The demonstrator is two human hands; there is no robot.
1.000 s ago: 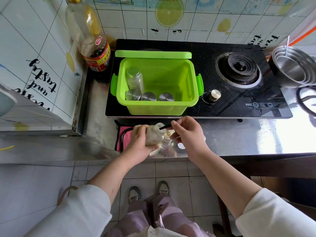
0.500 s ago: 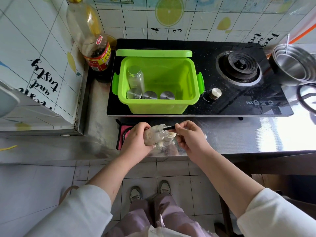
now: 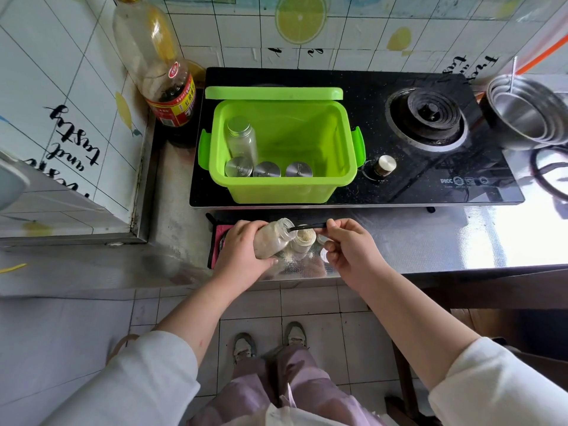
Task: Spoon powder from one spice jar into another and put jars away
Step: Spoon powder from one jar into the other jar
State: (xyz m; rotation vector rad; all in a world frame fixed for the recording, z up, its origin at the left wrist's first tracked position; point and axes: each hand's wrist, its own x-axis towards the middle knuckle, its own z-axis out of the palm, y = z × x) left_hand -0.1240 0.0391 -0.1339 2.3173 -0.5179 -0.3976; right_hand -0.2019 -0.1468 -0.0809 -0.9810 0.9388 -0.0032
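Left-hand grip [image 3: 242, 256]: fingers and thumb wrapped round the body of a clear round spice jar of pale powder [image 3: 272, 241]. The lid is off and the jar is tipped well over, mouth toward the right.
Right-hand grip [image 3: 350, 250]: narrow pinch on the handle end of a thin black spoon [image 3: 307, 226]; the bowl end is inside the tipped jar's mouth.
Receiving jar: a small clear open jar [image 3: 302, 241] stands upright on the shiny metal surface [image 3: 430, 241], just below the tipped jar's mouth, with powder up near its rim.
Spill: pale loose powder [image 3: 289, 260] lies scattered on the surface round the small jar's foot.
Storage: a bright green plastic box [image 3: 347, 139], lid open at the back, sits on the black glass hob [image 3: 445, 179]. Inside are a tall clear jar with a metal cap [image 3: 241, 139] and three low metal-capped jars [image 3: 266, 170] along the near wall.
Handling, jars: judged light, rigid and smooth-sided, so slippery under powdery fingers. Glass or plastic I cannot tell from here, so treat as breakable. Best hold is round the mid-body, never by the open neck.
Handling, spoon: judged very light and stiff, with a tiny bowl. Take it at the handle end and carry it level, or the load slides off.
Handling, powder: fine and dry, likely to flow readily. The tilt on the source jar leaves little margin before it pours unaided.
Caps: a pale round thing beside the right-hand grip may be a cap; too small to be sure.
Risk: the receiving jar looks nearly full and stands free, so it is easily knocked.
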